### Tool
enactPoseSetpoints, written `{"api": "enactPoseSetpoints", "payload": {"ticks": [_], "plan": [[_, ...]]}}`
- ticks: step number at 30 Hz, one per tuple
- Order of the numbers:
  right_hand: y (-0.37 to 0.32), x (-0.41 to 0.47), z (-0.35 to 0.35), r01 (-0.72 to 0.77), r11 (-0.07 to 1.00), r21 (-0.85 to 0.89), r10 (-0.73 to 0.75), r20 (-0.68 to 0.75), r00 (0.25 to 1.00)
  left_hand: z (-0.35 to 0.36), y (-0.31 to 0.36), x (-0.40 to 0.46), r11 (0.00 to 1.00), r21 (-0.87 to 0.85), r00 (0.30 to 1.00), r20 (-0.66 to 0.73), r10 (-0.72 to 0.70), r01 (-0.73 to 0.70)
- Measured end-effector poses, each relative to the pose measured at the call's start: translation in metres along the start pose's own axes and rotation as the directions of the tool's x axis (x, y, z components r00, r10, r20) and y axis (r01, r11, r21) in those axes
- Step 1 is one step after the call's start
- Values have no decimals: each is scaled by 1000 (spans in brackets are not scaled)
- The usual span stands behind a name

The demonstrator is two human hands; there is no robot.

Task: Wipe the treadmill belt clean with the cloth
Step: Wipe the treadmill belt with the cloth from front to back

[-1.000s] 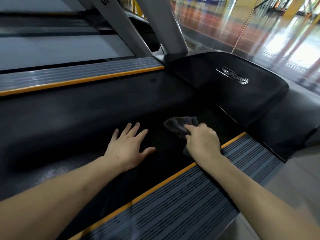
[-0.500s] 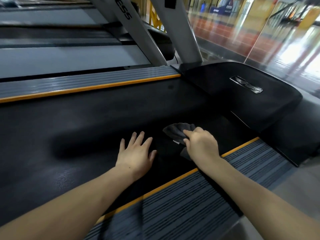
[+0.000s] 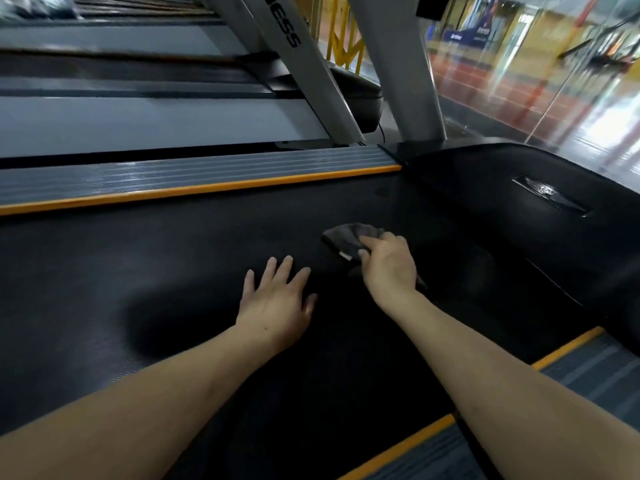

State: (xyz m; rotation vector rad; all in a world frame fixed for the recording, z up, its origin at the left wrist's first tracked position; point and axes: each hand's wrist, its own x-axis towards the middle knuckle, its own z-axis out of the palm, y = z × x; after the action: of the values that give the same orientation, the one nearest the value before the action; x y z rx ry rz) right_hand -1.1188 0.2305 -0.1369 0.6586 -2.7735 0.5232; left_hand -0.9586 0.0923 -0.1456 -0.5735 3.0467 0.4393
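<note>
Right hand: my right hand (image 3: 388,268) grips the crumpled dark grey cloth (image 3: 349,239), pressing it on the black textured treadmill belt (image 3: 138,271).
Left hand: my left hand (image 3: 277,303) rests flat on the belt, fingers spread.

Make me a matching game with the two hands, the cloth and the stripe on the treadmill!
Things:
1. left hand
2. right hand
3. cloth
4. stripe along the far side rail

States:
A. orange
B. dark grey, bunched up on the belt
C. flat on the belt, fingers spread
D. gripping the cloth

Pairs: 1-C, 2-D, 3-B, 4-A
</note>
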Motion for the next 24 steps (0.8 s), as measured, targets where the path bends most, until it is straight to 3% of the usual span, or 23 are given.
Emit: {"api": "enactPoseSetpoints", "payload": {"ticks": [8, 12, 19, 21, 24], "plan": [[-53, 99, 51, 14, 1000, 14, -14, -26, 1000, -17, -70, 78, 994, 66, 993, -95, -75, 82], [-63, 140, 73, -29, 997, 73, 31, -24, 999, -27, -100, 105, 993, -3, 988, -101, -119, 119], [-87, 141, 66, -61, 998, 32, 58, 83, 995, -44, -143, 101, 987, 4, 978, -131, -160, 162], [-115, 125, 74, 11, 997, 73, -16, 69, 998, -46, -155, 94, 982, -7, 975, -124, -186, 187], [-172, 94, 93, 275, 948, 158, -292, 99, 951, -49, -167, 82, 976, 3, 966, -142, -214, 217]]}}
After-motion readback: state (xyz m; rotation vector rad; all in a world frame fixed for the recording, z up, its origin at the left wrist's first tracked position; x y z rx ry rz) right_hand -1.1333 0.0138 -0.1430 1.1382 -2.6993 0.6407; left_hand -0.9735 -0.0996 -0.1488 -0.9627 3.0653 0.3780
